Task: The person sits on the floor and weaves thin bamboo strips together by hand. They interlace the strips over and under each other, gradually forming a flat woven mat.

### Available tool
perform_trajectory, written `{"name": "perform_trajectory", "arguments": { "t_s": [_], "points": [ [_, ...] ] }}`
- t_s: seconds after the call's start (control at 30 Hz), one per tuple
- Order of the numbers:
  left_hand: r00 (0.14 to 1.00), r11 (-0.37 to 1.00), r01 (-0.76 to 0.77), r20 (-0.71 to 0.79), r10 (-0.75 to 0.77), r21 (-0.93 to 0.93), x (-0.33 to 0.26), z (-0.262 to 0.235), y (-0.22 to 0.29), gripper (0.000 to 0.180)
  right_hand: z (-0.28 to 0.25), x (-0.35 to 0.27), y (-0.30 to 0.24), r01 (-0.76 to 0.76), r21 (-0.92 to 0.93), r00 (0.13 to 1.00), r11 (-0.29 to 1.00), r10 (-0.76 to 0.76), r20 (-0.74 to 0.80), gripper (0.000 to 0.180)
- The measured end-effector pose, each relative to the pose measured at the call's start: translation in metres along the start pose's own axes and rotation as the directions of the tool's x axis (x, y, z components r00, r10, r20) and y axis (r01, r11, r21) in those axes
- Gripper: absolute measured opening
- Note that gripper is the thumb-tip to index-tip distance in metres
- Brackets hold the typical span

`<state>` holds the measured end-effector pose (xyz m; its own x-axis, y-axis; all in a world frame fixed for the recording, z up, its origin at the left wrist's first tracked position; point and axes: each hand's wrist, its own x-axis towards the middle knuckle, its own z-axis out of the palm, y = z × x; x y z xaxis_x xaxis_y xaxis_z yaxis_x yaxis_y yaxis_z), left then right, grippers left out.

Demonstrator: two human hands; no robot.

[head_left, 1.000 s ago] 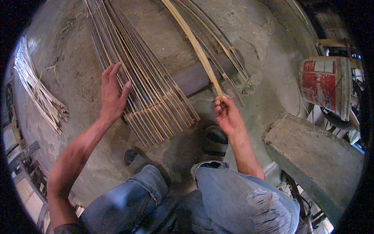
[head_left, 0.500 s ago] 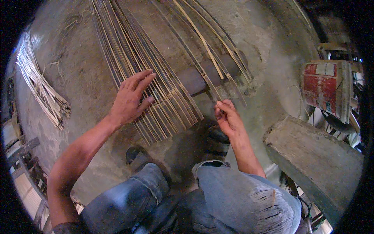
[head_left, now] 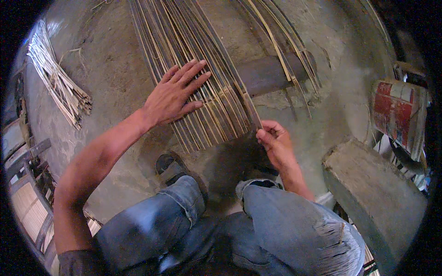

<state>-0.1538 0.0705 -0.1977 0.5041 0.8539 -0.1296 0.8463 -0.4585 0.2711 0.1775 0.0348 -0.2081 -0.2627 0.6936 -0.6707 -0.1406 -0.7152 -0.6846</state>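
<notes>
Two hands noted. Left hand [head_left: 177,94] is laid flat, fingers spread, on the strip mat [head_left: 202,78], pinning it to the floor. One strip [head_left: 246,99] is pinched between right hand [head_left: 275,141] fingertips, beside the mat's edge.

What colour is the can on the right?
Red and white, worn can; seen in the head view.

We see a loose bundle of pale strips [head_left: 57,87] lying far left on the concrete floor [head_left: 110,64], a concrete block [head_left: 373,184] and a red-and-white bucket [head_left: 396,115] at right.
</notes>
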Motion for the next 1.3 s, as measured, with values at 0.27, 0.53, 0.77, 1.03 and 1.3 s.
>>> {"name": "perform_trajectory", "arguments": {
  "t_s": [0.27,0.53,0.77,1.03,1.3],
  "points": [
    [1.0,0.996,0.002,0.022,-0.004,0.092,-0.001,0.007,-0.002,0.074,0.011,-0.012,0.018,-0.088,-0.01,0.993,0.996,0.088,0.083,0.029],
    [0.981,0.987,0.154,-0.123,-0.148,0.039,-0.007,0.008,0.0,0.086,0.014,-0.012,0.029,-0.291,0.016,0.935,0.957,0.28,0.215,0.027],
    [0.986,0.988,0.15,-0.081,-0.147,0.043,-0.009,0.01,-0.002,0.086,0.026,-0.001,0.031,-0.366,0.102,0.923,0.925,0.347,0.169,0.026],
    [0.984,0.99,0.137,-0.113,-0.139,-0.028,-0.007,0.015,-0.002,0.086,0.024,0.004,0.025,-0.368,-0.006,0.923,0.93,0.366,0.12,0.026],
    [0.988,0.994,0.107,-0.113,-0.104,0.013,-0.006,0.016,0.001,0.082,0.029,0.006,0.025,-0.376,0.04,0.924,0.926,0.371,0.089,0.03]
  ]
}}
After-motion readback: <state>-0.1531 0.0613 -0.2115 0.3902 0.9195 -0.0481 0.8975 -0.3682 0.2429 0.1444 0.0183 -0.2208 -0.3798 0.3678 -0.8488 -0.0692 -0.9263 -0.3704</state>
